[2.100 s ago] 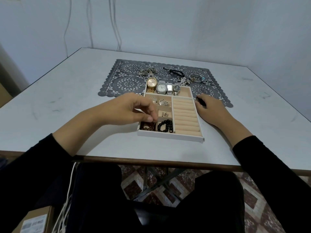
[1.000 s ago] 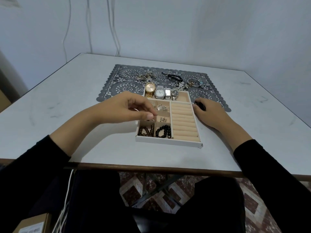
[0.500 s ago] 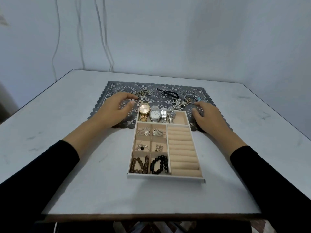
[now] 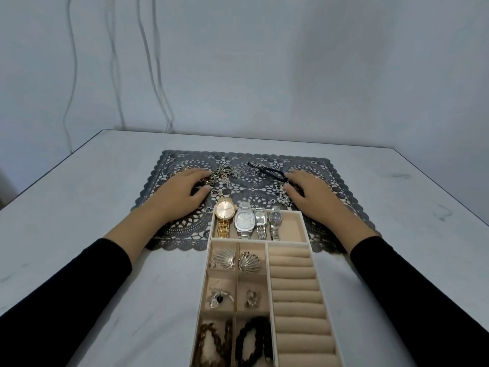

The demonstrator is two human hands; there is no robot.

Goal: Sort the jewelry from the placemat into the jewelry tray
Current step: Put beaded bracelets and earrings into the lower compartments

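Observation:
A grey lace placemat [image 4: 312, 165] lies on the white table, with the cream jewelry tray [image 4: 304, 227] overlapping its near edge. My left hand [image 4: 180, 200] lies on the mat, fingertips touching a tangled chain pile [image 4: 225, 172]. My right hand [image 4: 317, 200] lies on the mat's right part, its fingers against a pearl bracelet [image 4: 281, 197] and near a black cord bracelet [image 4: 267, 172]. Several watches [image 4: 244, 221] fill the tray's far compartment. Shell earrings [image 4: 223, 258], small earrings [image 4: 218, 298] and two dark bead bracelets [image 4: 254, 340] sit in the left cells. The ring rolls [image 4: 296, 300] hold nothing.
The white table [image 4: 79, 207] ends at a pale wall behind the mat, where thin cables [image 4: 156, 75] hang down. Thin silver hoops [image 4: 176, 169] lie at the mat's far left corner. My black sleeves flank the tray on both sides.
My left hand left the tray's small cells and moved forward onto the mat by the chain pile. My right hand moved from the tray's right side to the pearl bracelet. The view moved closer.

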